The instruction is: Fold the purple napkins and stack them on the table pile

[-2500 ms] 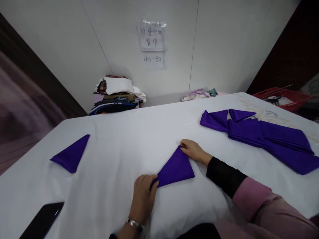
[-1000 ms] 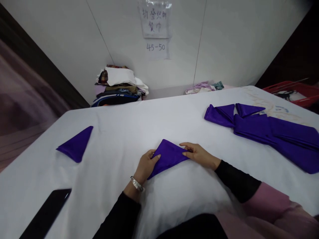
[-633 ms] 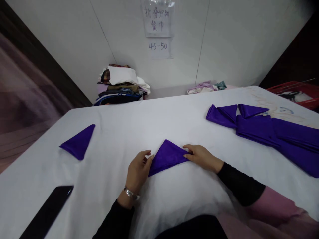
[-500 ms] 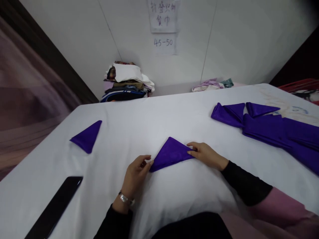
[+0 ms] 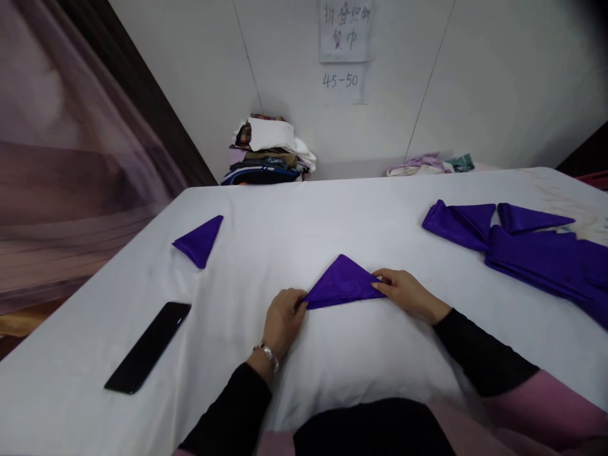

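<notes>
A purple cloth napkin (image 5: 342, 285), folded into a triangle, lies in front of me on the white-covered table (image 5: 304, 221), its peak pointing away. My left hand (image 5: 285, 316), with a silvery bracelet at the wrist, pinches the napkin's left corner between thumb and fingers. At the opposite corner my right hand (image 5: 408, 292) grips the cloth, thumb below and fingertips above. Another folded purple napkin (image 5: 200, 242) rests apart at the left. More purple napkins (image 5: 536, 256) are heaped at the right, some folded and overlapping.
A black phone (image 5: 148, 347) lies at the left of the table. Beyond the far edge are a stack of folded clothes (image 5: 270, 152) and a smaller heap of cloth (image 5: 422, 164). Paper signs (image 5: 344, 38) hang on the wall. A sheer curtain (image 5: 71, 158) hangs at the left.
My left hand has closed on the napkin's left corner, its fingers curling in. My right hand keeps its hold. The whole view has shifted, so things at the left appear farther right.
</notes>
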{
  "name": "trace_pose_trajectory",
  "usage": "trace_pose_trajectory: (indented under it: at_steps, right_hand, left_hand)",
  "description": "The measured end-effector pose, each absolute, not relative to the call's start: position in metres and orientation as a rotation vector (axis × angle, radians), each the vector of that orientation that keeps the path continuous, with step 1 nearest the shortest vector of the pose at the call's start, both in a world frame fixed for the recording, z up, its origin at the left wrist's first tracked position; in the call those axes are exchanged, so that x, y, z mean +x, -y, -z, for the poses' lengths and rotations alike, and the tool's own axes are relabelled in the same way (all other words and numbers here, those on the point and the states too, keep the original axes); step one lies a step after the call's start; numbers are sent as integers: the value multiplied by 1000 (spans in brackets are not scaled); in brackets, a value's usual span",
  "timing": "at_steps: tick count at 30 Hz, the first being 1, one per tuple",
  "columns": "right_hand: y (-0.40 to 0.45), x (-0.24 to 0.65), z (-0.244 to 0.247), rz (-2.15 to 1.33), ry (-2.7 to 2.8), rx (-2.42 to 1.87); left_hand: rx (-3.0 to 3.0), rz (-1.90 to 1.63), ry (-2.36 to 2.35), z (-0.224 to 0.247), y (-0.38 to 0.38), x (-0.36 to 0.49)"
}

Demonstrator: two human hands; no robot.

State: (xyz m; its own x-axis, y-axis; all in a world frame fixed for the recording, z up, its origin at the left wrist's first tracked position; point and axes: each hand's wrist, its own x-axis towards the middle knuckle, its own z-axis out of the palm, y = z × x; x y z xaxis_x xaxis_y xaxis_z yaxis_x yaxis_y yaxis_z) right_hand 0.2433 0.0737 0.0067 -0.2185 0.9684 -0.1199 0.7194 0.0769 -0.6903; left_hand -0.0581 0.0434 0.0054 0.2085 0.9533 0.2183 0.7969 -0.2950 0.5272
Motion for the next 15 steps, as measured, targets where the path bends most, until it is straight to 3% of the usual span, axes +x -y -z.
trace_pose_trajectory:
  at_steps: [11,15]
  right_hand:
    - [-76,246,-1,-915,2023,-1671]
    - [-75,246,-3,-920,2016,-1656]
  left_hand:
    - [2198,-622,-1734,-7,-56,-60]
    - [1912,-764,-1575,-4,-57,-57]
